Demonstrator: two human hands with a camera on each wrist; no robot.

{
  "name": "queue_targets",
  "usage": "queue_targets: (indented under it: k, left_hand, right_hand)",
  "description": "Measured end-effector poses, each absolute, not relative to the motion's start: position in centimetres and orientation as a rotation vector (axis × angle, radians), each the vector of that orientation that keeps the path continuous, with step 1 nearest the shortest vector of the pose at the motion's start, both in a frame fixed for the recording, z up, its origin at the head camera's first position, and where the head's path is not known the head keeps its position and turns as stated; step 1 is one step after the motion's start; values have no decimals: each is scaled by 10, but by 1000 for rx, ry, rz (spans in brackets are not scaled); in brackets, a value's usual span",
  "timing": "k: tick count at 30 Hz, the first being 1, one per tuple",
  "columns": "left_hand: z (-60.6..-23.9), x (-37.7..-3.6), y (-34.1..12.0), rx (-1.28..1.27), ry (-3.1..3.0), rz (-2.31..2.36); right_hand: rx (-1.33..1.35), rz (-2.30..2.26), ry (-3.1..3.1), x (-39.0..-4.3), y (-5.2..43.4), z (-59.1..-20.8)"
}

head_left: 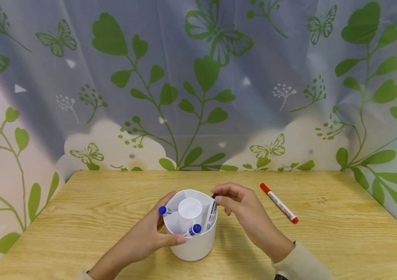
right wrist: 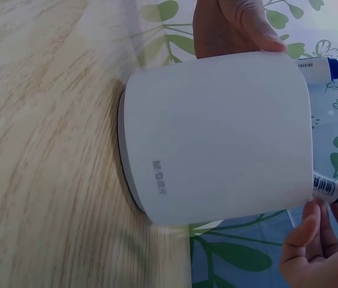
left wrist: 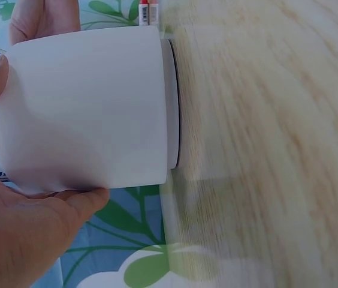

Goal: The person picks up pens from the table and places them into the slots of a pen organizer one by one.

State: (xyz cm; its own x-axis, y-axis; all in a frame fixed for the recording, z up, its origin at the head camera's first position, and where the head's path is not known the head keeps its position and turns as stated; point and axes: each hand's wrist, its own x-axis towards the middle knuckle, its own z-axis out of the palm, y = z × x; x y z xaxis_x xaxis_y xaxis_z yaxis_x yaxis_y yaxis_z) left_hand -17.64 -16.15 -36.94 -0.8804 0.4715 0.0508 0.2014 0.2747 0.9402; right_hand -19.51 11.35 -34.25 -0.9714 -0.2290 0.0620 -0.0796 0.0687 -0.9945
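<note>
A white pen holder (head_left: pixel 195 249) with several compartments stands on the table. My left hand (head_left: pixel 149 236) grips it from the left, thumb at the near rim and fingers around the far side. In the right wrist view, a logo shows on the holder's wall (right wrist: pixel 217 138). My right hand (head_left: pixel 245 212) pinches the black end of a white marker (head_left: pixel 210 216), which leans in the right compartment with its lower part hidden. One blue-capped marker (head_left: pixel 194 230) leans at the near rim, and another blue-capped marker (head_left: pixel 163 210) pokes out at the left.
To the right of the holder, a red-capped marker (head_left: pixel 278 203) lies slantwise on the wooden table (head_left: pixel 107 206). Behind the table's far edge hangs a curtain (head_left: pixel 191 116) with green leaves and butterflies.
</note>
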Motion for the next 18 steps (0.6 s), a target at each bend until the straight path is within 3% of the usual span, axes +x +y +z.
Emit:
queue_targets:
  k: [18]
  left_hand:
    - [-366,-178,-168,686,2310,1619]
  right_hand:
    - [-232,-2055,2224,-196,152,-348]
